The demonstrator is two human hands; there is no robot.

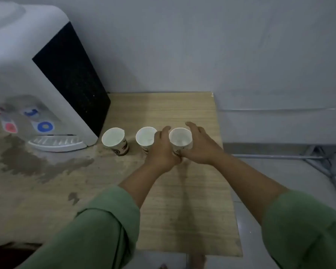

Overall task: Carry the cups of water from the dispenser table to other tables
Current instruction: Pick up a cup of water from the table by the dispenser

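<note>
Cupping the rightmost cup (180, 139) between my left hand (162, 150) and right hand (200, 146), fingers curled around its sides; it stands on the wooden table (182, 200). Two more cups (114, 139) stand left of it; water dispenser (37, 84) beyond.

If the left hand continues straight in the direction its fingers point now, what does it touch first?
Probably nothing new: the left hand already wraps the rightmost cup, between it and the middle cup. Beyond its fingertips lies bare table, then the wall. Depth is uncertain.

Left hand (161, 150) hides middle cup's (145, 136) side.
</note>
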